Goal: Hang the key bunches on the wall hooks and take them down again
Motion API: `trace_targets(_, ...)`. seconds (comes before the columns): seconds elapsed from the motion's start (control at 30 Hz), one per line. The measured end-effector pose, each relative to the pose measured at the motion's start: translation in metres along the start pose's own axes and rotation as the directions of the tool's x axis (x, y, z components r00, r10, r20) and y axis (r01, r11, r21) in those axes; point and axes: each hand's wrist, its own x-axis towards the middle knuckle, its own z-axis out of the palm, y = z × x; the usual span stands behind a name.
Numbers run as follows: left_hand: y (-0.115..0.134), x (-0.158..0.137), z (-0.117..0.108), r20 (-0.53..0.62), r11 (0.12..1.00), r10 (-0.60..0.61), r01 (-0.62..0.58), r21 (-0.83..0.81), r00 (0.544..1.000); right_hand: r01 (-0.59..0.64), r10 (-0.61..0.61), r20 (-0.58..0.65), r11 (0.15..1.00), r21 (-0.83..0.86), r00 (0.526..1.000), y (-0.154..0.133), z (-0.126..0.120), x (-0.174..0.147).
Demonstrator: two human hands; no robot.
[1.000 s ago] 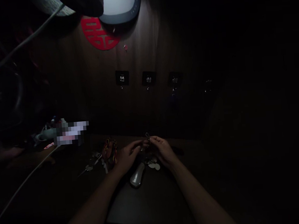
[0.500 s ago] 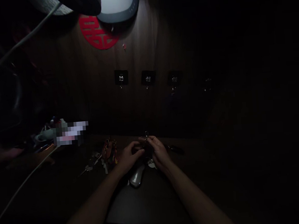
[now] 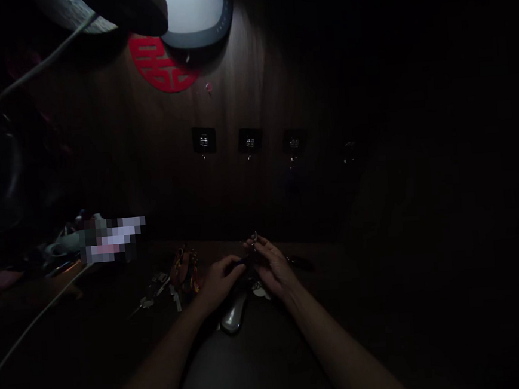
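Note:
In the dim head view, my right hand (image 3: 275,270) is closed on a small metal clasp (image 3: 254,237) that sticks up past the fingertips. Close beside it, my left hand (image 3: 219,283) pinches something dark, perhaps bluish, too dark to name. Below the hands, a glossy silver-grey rounded object (image 3: 233,317) lies on the desk. A whitish round piece (image 3: 260,291) shows under my right hand. Left of my left hand lie several keys (image 3: 148,299) with a brown holder (image 3: 183,272) that has colourful cords.
A dark item (image 3: 301,263) lies right of my right hand. Hooks (image 3: 204,141) line the wooden back wall beneath a red paper-cut (image 3: 159,64) and a lamp (image 3: 196,16). A pale cable (image 3: 39,313) crosses the left, near clutter (image 3: 63,246).
The whole view has shifted slightly left and down. My left fingers have drawn a little away from my right hand, and the metal clasp has tipped lower in my right fingers.

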Motion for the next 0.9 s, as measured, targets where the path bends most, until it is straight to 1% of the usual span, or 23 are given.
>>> trace_targets(0.13, -0.002, -0.001, -0.004, -0.018, 0.995, 0.013, -0.011, 0.096, 1.0, 0.138, -0.141, -0.076, 0.99, -0.038, 0.987, -0.015, -0.004, 0.005)
trace_targets(0.23, -0.007, 0.0, -0.008, -0.034, 0.988, 0.021, -0.015, 0.154, 0.999, 0.224, -0.233, -0.125, 0.971, -0.08, 0.964, -0.034, -0.006, 0.012)
trace_targets(0.3, -0.01, 0.001, -0.011, -0.065, 0.983, 0.028, -0.015, 0.182, 0.997, 0.284, -0.301, -0.162, 0.951, -0.118, 0.94, -0.05, -0.004, 0.019)
trace_targets(0.4, -0.013, 0.003, -0.014, -0.117, 0.978, 0.024, 0.0, 0.207, 0.993, 0.405, -0.441, -0.229, 0.895, -0.188, 0.868, -0.077, 0.004, 0.034)
trace_targets(0.47, -0.014, 0.004, -0.015, -0.134, 0.977, 0.016, 0.013, 0.213, 0.991, 0.489, -0.539, -0.238, 0.839, -0.239, 0.808, -0.096, 0.012, 0.045)
trace_targets(0.53, -0.014, 0.004, -0.016, -0.144, 0.976, 0.007, 0.024, 0.217, 0.99, 0.55, -0.619, -0.215, 0.777, -0.305, 0.755, -0.114, 0.019, 0.056)
trace_targets(0.57, -0.014, 0.004, -0.016, -0.147, 0.975, 0.005, 0.027, 0.219, 0.989, 0.577, -0.659, -0.213, 0.742, -0.343, 0.721, -0.122, 0.022, 0.061)
trace_targets(0.63, -0.013, 0.004, -0.016, -0.153, 0.976, 0.004, 0.029, 0.217, 0.988, 0.613, -0.723, -0.193, 0.674, -0.413, 0.664, -0.136, 0.027, 0.07)
trace_targets(0.67, -0.013, 0.004, -0.016, -0.154, 0.977, 0.005, 0.029, 0.213, 0.988, 0.62, -0.74, -0.188, 0.652, -0.437, 0.646, -0.141, 0.029, 0.074)
trace_targets(0.73, -0.013, 0.004, -0.016, -0.154, 0.978, 0.003, 0.028, 0.205, 0.988, 0.618, -0.752, -0.186, 0.634, -0.466, 0.632, -0.148, 0.033, 0.08)
trace_targets(0.9, -0.014, 0.004, -0.016, -0.164, 0.978, -0.005, 0.039, 0.206, 0.986, 0.557, -0.729, -0.22, 0.651, -0.516, 0.648, -0.155, 0.04, 0.089)
